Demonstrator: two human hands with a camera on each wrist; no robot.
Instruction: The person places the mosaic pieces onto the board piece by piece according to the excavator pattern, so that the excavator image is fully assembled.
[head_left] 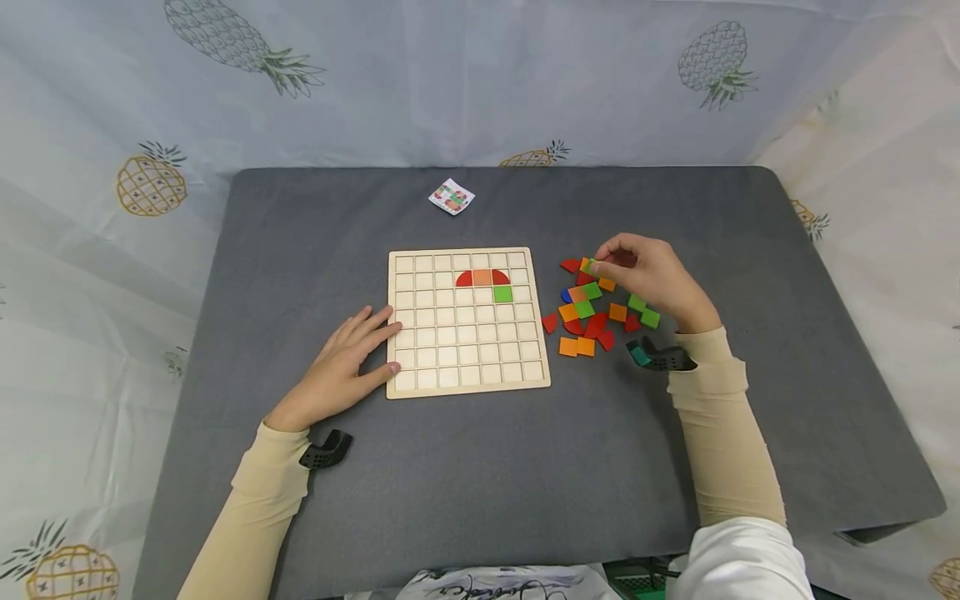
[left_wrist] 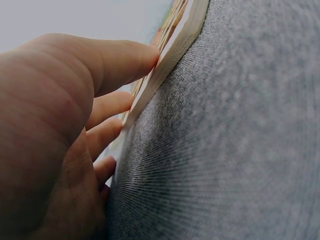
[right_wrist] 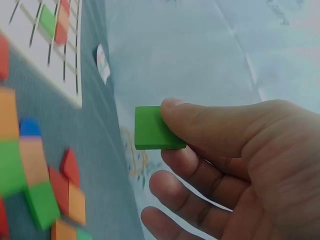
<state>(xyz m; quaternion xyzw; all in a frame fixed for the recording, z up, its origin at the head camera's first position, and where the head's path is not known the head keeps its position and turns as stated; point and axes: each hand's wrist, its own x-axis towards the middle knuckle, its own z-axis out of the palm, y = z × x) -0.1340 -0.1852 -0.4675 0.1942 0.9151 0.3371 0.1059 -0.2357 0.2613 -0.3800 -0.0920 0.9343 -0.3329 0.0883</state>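
My left hand (head_left: 333,371) rests with straight, spread fingers at the left edge of a wooden grid board (head_left: 480,389). In the left wrist view its thumb (left_wrist: 142,57) touches the board's side. A red rounded piece (head_left: 464,280), an orange square (head_left: 482,277) and another red rounded piece (head_left: 500,277) sit in a row on the board, with a green square (head_left: 502,293) below the right one. Over the loose pieces, my right hand (head_left: 652,271) pinches a green square tile (right_wrist: 150,130) between thumb and index finger; the other fingers are loosely bent.
Loose red, orange, green and blue pieces (head_left: 586,346) lie scattered right of the board, some overlapping. A small pattern card (head_left: 452,197) lies behind the board on the grey table (head_left: 465,475). Pineapple-print curtains (head_left: 480,83) hang around the table.
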